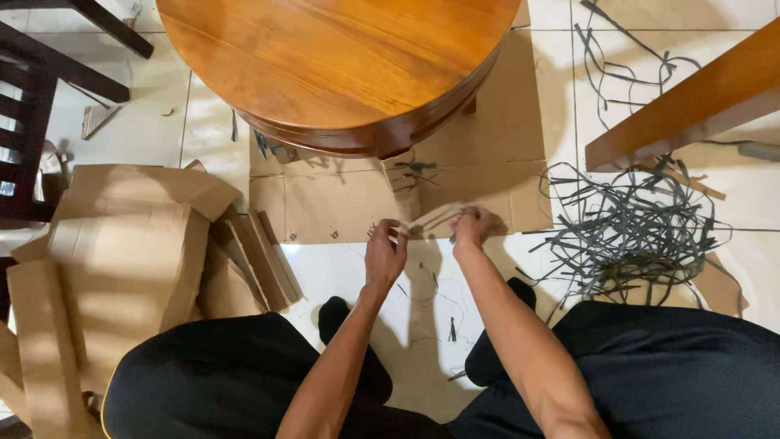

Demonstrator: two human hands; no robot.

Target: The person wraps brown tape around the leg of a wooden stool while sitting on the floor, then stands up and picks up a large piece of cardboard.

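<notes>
My left hand (383, 250) and my right hand (474, 225) both grip a thin cardboard strip (428, 220) held between them, low over the white tiled floor. The strip runs slightly upward from left to right. Just beyond the hands lies a flat sheet of cardboard (341, 207) spread under a round wooden table (341, 65). My knees in dark trousers frame the bottom of the view.
A heap of folded cardboard pieces (130, 260) sits at the left. A tangle of dark thin strips (634, 232) lies at the right, below a wooden board (691, 102). Dark chair legs (32, 97) stand at the far left.
</notes>
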